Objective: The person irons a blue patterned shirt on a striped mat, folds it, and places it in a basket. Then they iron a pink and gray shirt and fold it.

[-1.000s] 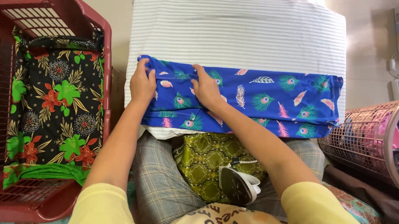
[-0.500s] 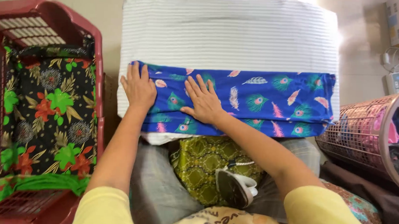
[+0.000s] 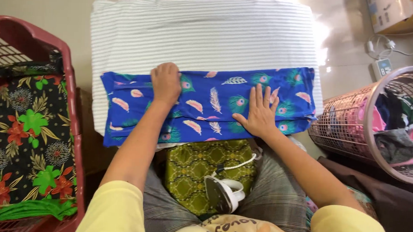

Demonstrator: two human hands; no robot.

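While flat hands (image 3: 261,114) press, blue feather-print fabric (image 3: 207,107) lies folded.

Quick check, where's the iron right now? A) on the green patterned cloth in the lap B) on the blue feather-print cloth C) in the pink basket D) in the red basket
A: the iron sits on the green cloth in the person's lap, below the blue cloth, where both hands, left hand and right hand, press flat.
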